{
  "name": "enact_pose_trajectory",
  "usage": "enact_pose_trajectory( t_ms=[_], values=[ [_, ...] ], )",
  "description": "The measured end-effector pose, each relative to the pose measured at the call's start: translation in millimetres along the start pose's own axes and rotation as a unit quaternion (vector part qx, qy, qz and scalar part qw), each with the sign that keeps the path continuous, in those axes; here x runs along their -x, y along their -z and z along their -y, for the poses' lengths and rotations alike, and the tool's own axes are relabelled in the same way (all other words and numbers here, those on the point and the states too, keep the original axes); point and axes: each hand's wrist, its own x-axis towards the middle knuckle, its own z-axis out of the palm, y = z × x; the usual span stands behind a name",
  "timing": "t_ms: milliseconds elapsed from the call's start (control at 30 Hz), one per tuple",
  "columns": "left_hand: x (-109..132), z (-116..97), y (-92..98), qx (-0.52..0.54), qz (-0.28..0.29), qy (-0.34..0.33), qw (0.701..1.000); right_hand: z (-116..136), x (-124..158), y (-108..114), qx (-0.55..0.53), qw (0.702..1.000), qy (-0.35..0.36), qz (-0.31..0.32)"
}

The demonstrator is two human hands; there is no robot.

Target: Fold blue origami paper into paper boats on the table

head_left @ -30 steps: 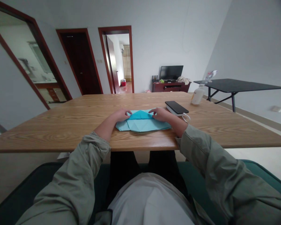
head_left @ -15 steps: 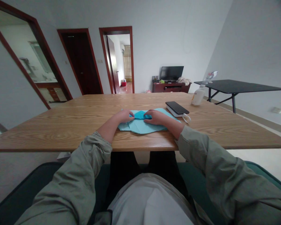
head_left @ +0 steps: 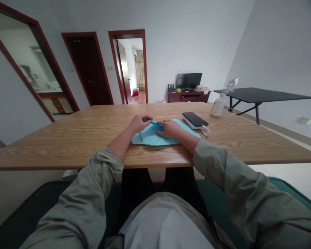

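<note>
blue paper [head_left: 151, 138]: partly folded, flat on the table [head_left: 67, 138] by its near edge, with a darker flap raised along the far side.
left hand [head_left: 139, 123]: fingertips closed on the flap's left end, pinching it.
right hand [head_left: 171, 128]: open, palm down, pressing the sheet and gripping nothing.
phone [head_left: 195, 118]: just right of the sheet, with a cord loop beside its corner.
risk: uneven pressure could let the sheet slide, skewing the crease or tearing the flap.

Both hands on the folded light-blue paper sheet [head_left: 155, 137], near edge of the wooden table [head_left: 67, 138]. Left hand [head_left: 139, 123] pinches the far flap, right hand [head_left: 171, 128] presses flat. Black phone on a white power bank [head_left: 195, 120] just right.
</note>
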Motion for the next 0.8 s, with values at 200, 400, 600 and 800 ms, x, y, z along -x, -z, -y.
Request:
enact_pose_trajectory(
  t_ms=[200,400,600,800],
  values=[
    [-4.0,-1.0,-3.1,0.151,-0.078,0.019,0.985,0.1,-8.2,-0.2,-0.031,0.996,-0.08,-0.02],
    [-8.6,-6.9,-13.2,0.201,-0.116,0.041,0.972,3.6,-16.5,10.7,-0.108,0.978,-0.143,-0.108],
    [-10.6,-20.7,-27.3,0.204,-0.053,-0.02,0.977,25.4,-22.9,15.3,-0.181,0.968,-0.091,-0.148],
    [-8.4,-21.9,-22.4,0.177,-0.057,-0.029,0.982,30.9,-20.3,8.7,-0.215,0.966,-0.042,-0.135]
  ],
)
